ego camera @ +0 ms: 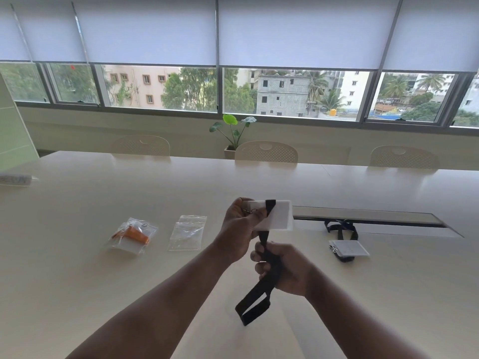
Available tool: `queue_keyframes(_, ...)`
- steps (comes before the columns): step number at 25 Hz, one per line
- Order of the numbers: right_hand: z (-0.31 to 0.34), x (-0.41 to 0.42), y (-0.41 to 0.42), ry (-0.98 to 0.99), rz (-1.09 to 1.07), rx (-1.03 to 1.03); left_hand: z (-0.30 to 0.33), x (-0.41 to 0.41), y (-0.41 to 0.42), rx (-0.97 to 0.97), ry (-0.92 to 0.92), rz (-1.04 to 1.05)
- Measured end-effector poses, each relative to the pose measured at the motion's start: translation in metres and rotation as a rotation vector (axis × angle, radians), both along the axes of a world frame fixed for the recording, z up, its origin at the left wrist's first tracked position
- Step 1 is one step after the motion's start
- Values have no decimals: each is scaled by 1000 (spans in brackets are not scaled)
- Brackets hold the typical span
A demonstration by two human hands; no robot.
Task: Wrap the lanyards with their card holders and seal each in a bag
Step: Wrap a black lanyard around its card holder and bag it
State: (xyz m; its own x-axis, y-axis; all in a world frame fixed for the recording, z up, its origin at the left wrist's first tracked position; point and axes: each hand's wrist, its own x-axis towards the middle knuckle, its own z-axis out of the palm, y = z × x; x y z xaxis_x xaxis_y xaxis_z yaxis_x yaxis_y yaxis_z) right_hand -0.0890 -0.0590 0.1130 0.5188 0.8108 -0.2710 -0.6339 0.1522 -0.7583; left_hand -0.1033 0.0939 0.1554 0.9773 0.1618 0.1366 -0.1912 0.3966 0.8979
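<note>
- Two hands work above the pale worktop [77, 268] in the head view, both raised clear of its surface.
- The left hand [239, 226] grips the left end of a white card holder [278, 216], fingers curled round its edge; a small metal clip [249, 210] shows at the fingers.
- A black lanyard [268, 268] crosses the front of the card holder as one band near its left end, then drops straight down below it.
- The right hand [282, 268] sits just under the card holder with its fingers curled round the lanyard strap; below the hand the strap hangs on as a loose loop that ends above the worktop.
- To the left lies an empty clear bag [188, 233], flat, its zip end pointing away from the person.
- Further left, apart from it, a second clear bag [121, 248] holds an orange lanyard [137, 235] wound on a card holder; whether it is sealed I cannot tell.
- To the right, a dark lanyard [342, 226] lies loosely coiled, and its card holder [350, 247] lies flat just nearer the person.
- That lanyard lies beside a long recessed slot [375, 216] in the worktop.
- Three pale chairs [267, 152] stand along the far side, a potted plant [233, 133] behind them under the windows [160, 86].
- A flat pale object [15, 178] lies at the far left edge; what it is I cannot tell.
</note>
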Motion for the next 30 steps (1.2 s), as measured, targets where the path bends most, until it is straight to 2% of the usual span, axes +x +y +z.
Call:
queue_keyframes(3, 4, 1, -2, -292, -23, -289, 11, 3, 3, 44, -22, 89)
queue_keyframes(5, 7, 4, 3, -552, -263, -569, 16, 4, 3, 56, -33, 138)
queue_keyframes(6, 11, 4, 6, -633, -428, -613, 18, 5, 3, 61, -37, 156)
queue_keyframes(8, 20, 1, 14, -714, -564, -456, 20, 6, 1, 71, -53, 169)
queue_keyframes(11, 25, -5, 26, -790, -588, -293, 23, 5, -6, 90, -85, 171)
queue_keyframes(15, 26, -10, 36, -692, -721, -198, 26, 7, -8, 113, -105, 217)
queue_keyframes(19, 26, -22, 37, -630, -719, -192, 19, 8, 2, 241, -98, 328)
queue_keyframes(23, 33, -31, 39, -659, -752, -210, 5, 4, 8, 511, -120, 460)
queue_keyframes(27, 58, -24, 26, -647, -761, -69, -5, 1, 11, 631, -120, 422)
queue_keyframes(30, 78, -11, 9, -556, -652, 102, -12, -1, 13, 632, -68, 344)
